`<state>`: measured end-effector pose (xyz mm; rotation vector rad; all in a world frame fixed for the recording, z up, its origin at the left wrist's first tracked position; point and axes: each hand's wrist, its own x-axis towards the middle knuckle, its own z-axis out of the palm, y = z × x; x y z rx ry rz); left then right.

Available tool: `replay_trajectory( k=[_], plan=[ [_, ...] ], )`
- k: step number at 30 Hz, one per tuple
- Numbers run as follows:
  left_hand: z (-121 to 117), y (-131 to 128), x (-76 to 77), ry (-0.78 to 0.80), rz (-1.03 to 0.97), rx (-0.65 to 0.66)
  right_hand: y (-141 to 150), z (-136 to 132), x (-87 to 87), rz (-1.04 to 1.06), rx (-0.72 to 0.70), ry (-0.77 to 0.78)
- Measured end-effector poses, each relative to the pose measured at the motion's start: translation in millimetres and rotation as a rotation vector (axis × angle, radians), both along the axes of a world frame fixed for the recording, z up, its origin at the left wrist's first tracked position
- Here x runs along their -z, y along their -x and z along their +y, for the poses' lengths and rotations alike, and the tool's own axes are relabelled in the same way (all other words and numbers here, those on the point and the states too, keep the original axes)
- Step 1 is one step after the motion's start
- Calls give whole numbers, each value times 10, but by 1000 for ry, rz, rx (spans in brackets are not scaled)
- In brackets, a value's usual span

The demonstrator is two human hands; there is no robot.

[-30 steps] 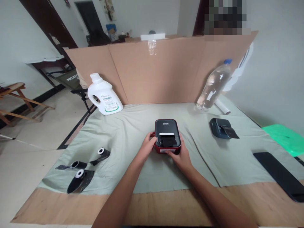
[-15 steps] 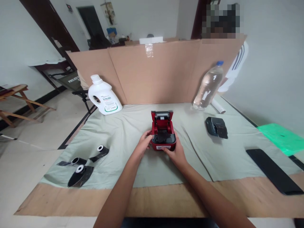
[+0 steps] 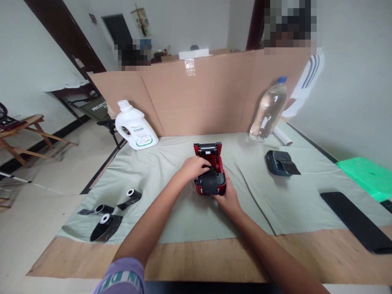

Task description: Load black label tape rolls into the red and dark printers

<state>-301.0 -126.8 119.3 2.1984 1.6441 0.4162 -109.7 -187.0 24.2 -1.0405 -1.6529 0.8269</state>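
A small red and black label printer (image 3: 221,188) sits in the middle of the cloth with its lid (image 3: 208,148) raised. My left hand (image 3: 196,167) reaches over its left side, fingers curled down into the compartment on a black paper roll that they partly hide. From there a black paper strip (image 3: 210,183) hangs over the printer's front. My right hand (image 3: 229,195) grips the printer's right side and lower front corner. Farther left lie several loose black paper rolls (image 3: 105,222), their ends partly unwound.
A white jug (image 3: 136,128) and a clear water bottle (image 3: 268,110) stand before a cardboard screen (image 3: 202,98). To the right are a dark printer (image 3: 280,163) with a strip out, a white tube (image 3: 282,136), a black phone-like slab (image 3: 357,220) and a green stool (image 3: 367,175). People sit behind the screen.
My left hand has moved from the printer's left side up into its compartment. The black strip now hangs lower over the front. My right hand stays on the printer.
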Motion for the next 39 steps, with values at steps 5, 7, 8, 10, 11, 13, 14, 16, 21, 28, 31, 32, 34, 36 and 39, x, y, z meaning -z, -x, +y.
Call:
replay_trajectory(
  k=[5, 7, 8, 10, 11, 13, 14, 16, 21, 28, 31, 32, 34, 36, 39],
  plan=[
    [287, -245, -19, 89, 218, 74, -23, 19, 79, -23, 10, 15],
    [285, -299, -31, 95, 226, 60, -32, 23, 93, -27, 3, 15],
    [259, -299, -51, 88, 222, 58, -36, 24, 95, -29, -5, 21],
    [167, -236, -116, 79, 163, 63, -40, 24, 87, -26, -10, 26],
    [103, -173, -154, 74, 92, 64, -40, 23, 77, -23, -15, 26],
    [-54, 5, -216, 37, -126, 35, -38, 21, 51, -7, -28, 15],
    [-145, 113, -232, 8, -249, -1, -36, 21, 37, 3, -35, 10],
    [-349, 350, -229, -42, -428, -93, -32, 20, 14, 22, -51, 12],
    [-862, 1022, -112, -120, -482, -313, -36, 22, 22, 37, -60, 52],
    [-1301, 2186, -132, -281, -100, -691, -41, 25, 37, -8, -22, 118],
    [-1432, 2563, -160, -226, -18, -848, -37, 30, 31, -19, -13, 117],
    [-1471, 2648, -159, -206, -3, -887, -36, 33, 30, -25, -11, 113],
    [-1542, 2756, -138, -163, 16, -956, -36, 38, 31, -43, -6, 104],
    [-1602, 2800, -89, -107, 18, -1017, -38, 42, 35, -59, 2, 100],
    [-1670, 2807, 32, 13, 30, -1067, -46, 42, 47, -74, 10, 112]
  ],
)
